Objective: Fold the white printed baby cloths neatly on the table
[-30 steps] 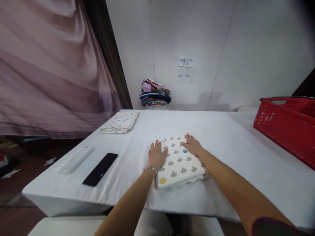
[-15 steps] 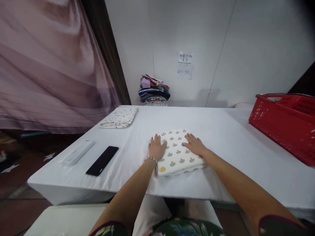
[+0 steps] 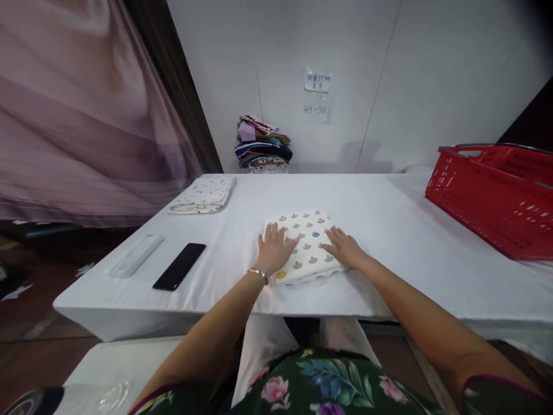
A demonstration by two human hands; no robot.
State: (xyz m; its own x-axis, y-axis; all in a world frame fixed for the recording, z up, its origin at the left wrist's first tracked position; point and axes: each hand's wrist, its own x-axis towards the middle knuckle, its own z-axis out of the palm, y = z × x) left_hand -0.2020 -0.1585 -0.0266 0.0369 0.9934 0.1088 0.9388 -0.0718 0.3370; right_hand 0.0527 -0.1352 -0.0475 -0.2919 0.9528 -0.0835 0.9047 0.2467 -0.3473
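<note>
A folded white cloth [image 3: 307, 248] with grey, yellow, blue and red printed shapes lies on the white-covered table in front of me. My left hand [image 3: 275, 250] rests on its left side, fingers spread, with a bracelet at the wrist. On the cloth's right edge lies my right hand [image 3: 344, 246], its fingers apart and flat. Neither hand grips anything. Farther back on the left is another folded white cloth [image 3: 205, 194] with small dark marks.
A black phone [image 3: 180, 266] and a whitish long object [image 3: 135, 255] lie at the left. The red basket [image 3: 492, 199] stands at the right. Stacked folded fabrics [image 3: 263, 144] are by the wall behind the table [image 3: 371, 202]. A white stool [image 3: 125, 369] is at lower left.
The view has tilted down, so things sit higher in it. My right hand has moved slightly outward to the cloth's right edge, uncovering more of the print. My left hand remains on the cloth.
</note>
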